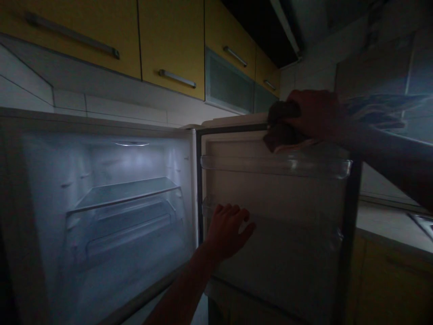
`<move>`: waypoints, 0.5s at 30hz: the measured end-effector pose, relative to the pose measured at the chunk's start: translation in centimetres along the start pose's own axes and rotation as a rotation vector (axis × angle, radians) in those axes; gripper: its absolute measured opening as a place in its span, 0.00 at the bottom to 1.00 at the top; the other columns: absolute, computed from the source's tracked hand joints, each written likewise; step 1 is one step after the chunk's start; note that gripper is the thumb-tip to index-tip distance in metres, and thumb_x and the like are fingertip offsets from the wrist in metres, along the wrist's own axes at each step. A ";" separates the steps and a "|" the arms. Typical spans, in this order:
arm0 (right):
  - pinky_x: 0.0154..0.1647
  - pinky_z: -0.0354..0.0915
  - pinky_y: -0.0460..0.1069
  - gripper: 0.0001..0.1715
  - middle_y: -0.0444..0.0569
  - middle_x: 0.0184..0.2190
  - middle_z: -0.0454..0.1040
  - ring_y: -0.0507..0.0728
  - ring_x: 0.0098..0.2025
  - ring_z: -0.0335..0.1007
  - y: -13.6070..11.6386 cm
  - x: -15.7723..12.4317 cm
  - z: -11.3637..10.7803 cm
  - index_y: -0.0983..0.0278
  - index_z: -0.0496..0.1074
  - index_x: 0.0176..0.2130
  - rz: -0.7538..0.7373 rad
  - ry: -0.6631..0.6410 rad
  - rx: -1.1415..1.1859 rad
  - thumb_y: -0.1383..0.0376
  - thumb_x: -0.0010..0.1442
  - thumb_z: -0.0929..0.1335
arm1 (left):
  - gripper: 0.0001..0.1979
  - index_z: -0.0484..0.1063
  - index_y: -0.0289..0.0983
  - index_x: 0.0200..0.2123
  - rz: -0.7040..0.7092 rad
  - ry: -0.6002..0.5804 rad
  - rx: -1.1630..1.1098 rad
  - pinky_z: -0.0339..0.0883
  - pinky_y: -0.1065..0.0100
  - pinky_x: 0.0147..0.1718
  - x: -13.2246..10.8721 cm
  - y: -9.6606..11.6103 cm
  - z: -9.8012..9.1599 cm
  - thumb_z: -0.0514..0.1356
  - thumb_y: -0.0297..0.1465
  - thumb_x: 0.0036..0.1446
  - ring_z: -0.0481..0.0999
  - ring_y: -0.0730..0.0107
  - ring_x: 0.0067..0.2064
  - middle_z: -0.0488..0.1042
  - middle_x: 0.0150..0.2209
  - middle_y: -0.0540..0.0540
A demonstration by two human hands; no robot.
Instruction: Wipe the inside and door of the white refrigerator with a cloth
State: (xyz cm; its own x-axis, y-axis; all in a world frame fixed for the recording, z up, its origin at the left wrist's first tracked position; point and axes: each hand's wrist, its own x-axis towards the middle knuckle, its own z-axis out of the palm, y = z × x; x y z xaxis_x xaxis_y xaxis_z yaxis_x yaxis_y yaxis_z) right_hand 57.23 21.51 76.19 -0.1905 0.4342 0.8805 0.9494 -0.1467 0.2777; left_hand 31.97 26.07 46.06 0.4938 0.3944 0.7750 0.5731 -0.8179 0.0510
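An upright refrigerator (20, 122) stands with its lit compartment open on the left and its door (233, 189) swung out to the right. My right hand (313, 113) grips a dark, crumpled cloth (282, 124) against the top edge of the door. Below and to the left, my left hand (232, 228) is in front of the door's inner face, fingers spread and holding nothing. Whether its fingertips touch the lower door shelf (209, 206) I cannot tell. A clear upper door shelf (277, 166) spans the door beneath the cloth.
Inside the compartment are a glass shelf (128, 194) and a clear drawer (131, 221). Yellow wall cabinets (172, 40) with metal handles hang above. To the right, a light countertop (385, 221) runs behind the door's edge. The right side is dim and blurred.
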 end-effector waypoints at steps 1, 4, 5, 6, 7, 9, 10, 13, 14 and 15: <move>0.50 0.62 0.57 0.37 0.65 0.52 0.80 0.66 0.58 0.77 -2.1 0.8 0.4 0.79 0.75 0.58 -0.063 -0.002 0.026 0.49 0.70 0.66 | 0.11 0.75 0.43 0.42 -0.002 0.003 0.004 0.62 0.52 0.47 0.1 0.1 0.2 0.62 0.44 0.71 0.79 0.58 0.44 0.81 0.39 0.48; 0.56 0.65 0.57 0.30 0.66 0.54 0.79 0.68 0.59 0.76 -9.2 3.6 2.5 0.76 0.73 0.60 -0.204 -0.039 0.093 0.55 0.72 0.70 | 0.13 0.75 0.43 0.43 -0.012 -0.014 0.016 0.64 0.51 0.49 0.5 0.3 0.6 0.61 0.45 0.72 0.79 0.57 0.46 0.81 0.40 0.47; 0.57 0.65 0.57 0.28 0.67 0.56 0.78 0.69 0.59 0.75 -11.6 4.7 3.3 0.75 0.72 0.61 -0.234 -0.053 0.110 0.57 0.71 0.72 | 0.14 0.75 0.43 0.44 -0.016 -0.027 0.026 0.64 0.51 0.49 0.6 0.3 0.7 0.60 0.46 0.72 0.79 0.56 0.46 0.81 0.40 0.46; 0.58 0.66 0.58 0.28 0.68 0.57 0.78 0.70 0.60 0.75 -13.8 5.6 4.0 0.74 0.72 0.61 -0.257 -0.064 0.124 0.59 0.70 0.73 | 0.15 0.75 0.43 0.44 -0.020 -0.041 0.038 0.65 0.51 0.49 0.7 0.4 0.7 0.60 0.47 0.72 0.79 0.55 0.46 0.81 0.41 0.46; 0.59 0.66 0.58 0.28 0.67 0.58 0.77 0.70 0.60 0.74 -15.9 6.6 4.7 0.73 0.71 0.62 -0.269 -0.072 0.134 0.60 0.70 0.73 | 0.16 0.76 0.43 0.44 -0.024 -0.054 0.050 0.65 0.50 0.49 0.8 0.4 0.7 0.59 0.48 0.73 0.80 0.55 0.47 0.81 0.42 0.45; 0.58 0.67 0.58 0.26 0.66 0.58 0.77 0.70 0.59 0.74 -19.0 8.1 5.6 0.70 0.71 0.62 -0.267 -0.086 0.151 0.63 0.69 0.72 | 0.17 0.76 0.43 0.45 -0.027 -0.076 0.064 0.66 0.51 0.49 0.9 0.5 0.6 0.58 0.49 0.73 0.80 0.54 0.47 0.81 0.42 0.45; 0.57 0.67 0.58 0.25 0.65 0.58 0.77 0.70 0.59 0.74 -20.0 8.6 5.9 0.69 0.71 0.62 -0.268 -0.092 0.160 0.65 0.69 0.71 | 0.17 0.76 0.43 0.45 -0.028 -0.085 0.065 0.66 0.51 0.49 0.9 0.5 0.5 0.57 0.50 0.73 0.80 0.54 0.48 0.81 0.43 0.45; 0.55 0.66 0.57 0.24 0.62 0.56 0.78 0.68 0.56 0.75 -20.6 9.4 5.8 0.67 0.73 0.61 -0.276 -0.109 0.176 0.64 0.68 0.71 | 0.18 0.76 0.43 0.46 -0.029 -0.106 0.063 0.66 0.52 0.49 0.8 0.3 0.1 0.58 0.51 0.73 0.80 0.54 0.49 0.82 0.43 0.46; 0.55 0.65 0.56 0.24 0.61 0.56 0.78 0.67 0.55 0.74 -20.1 9.4 5.6 0.67 0.73 0.60 -0.294 -0.114 0.178 0.62 0.67 0.71 | 0.19 0.76 0.44 0.46 -0.029 -0.112 0.059 0.66 0.52 0.49 0.8 0.2 -0.1 0.58 0.52 0.72 0.80 0.54 0.49 0.82 0.43 0.46; 0.55 0.65 0.56 0.26 0.60 0.55 0.78 0.66 0.54 0.74 -19.3 9.2 5.3 0.67 0.73 0.60 -0.321 -0.119 0.175 0.61 0.66 0.72 | 0.19 0.76 0.44 0.45 -0.027 -0.117 0.051 0.66 0.53 0.49 0.7 0.0 -0.3 0.58 0.52 0.72 0.80 0.55 0.48 0.82 0.43 0.46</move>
State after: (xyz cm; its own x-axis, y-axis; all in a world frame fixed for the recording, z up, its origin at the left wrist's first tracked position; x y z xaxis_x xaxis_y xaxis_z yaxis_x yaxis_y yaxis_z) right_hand 38.49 33.01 76.91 -0.4646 0.5349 0.7057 0.8763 0.1630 0.4534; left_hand 32.16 26.20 46.77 0.5485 0.4646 0.6952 0.6185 -0.7849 0.0365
